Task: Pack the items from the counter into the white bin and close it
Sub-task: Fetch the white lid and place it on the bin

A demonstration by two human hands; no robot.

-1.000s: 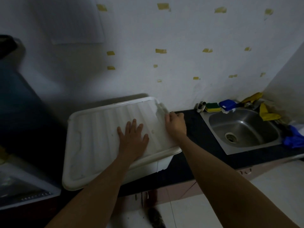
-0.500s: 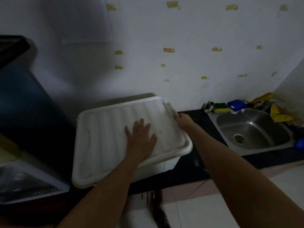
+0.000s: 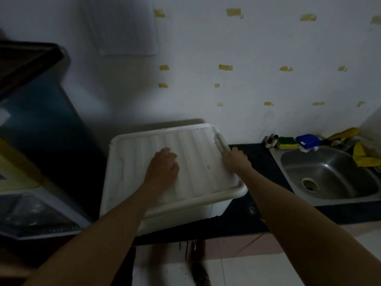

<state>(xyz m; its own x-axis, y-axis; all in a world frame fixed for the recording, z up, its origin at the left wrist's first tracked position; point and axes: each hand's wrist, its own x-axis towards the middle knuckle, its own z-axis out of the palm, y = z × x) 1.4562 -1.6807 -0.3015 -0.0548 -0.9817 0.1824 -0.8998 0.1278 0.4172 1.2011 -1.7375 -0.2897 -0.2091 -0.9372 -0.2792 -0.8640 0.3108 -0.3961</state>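
Head view: the white bin point(image 3: 185, 215) sits on the dark table point(image 3: 259, 162), with its ribbed lid point(image 3: 198, 164) already laid over it. The lid's long axis runs roughly from 8 o'clock to 2 o'clock. The grey clip point(image 3: 220, 141) on the lid's right rim is what matters. It lies at about 11 o'clock from the right hand point(image 3: 236, 158) and touches its fingertips, with its length running from 11 towards 5. The right hand is curled over that rim and grips the lid at the clip's near end, so it is the nearer hand for the fastening. The left hand point(image 3: 162, 164) rests on the middle of the lid. Blur leaves it unclear whether its fingers are flat or tucked.

At 3 o'clock from the bin, well apart, is the sink point(image 3: 299, 168). A green-and-yellow sponge point(image 3: 287, 142), a blue pack point(image 3: 308, 140) and yellow gloves point(image 3: 362, 157) lie around the sink's far rim. Nothing stands between the right hand and the clip.
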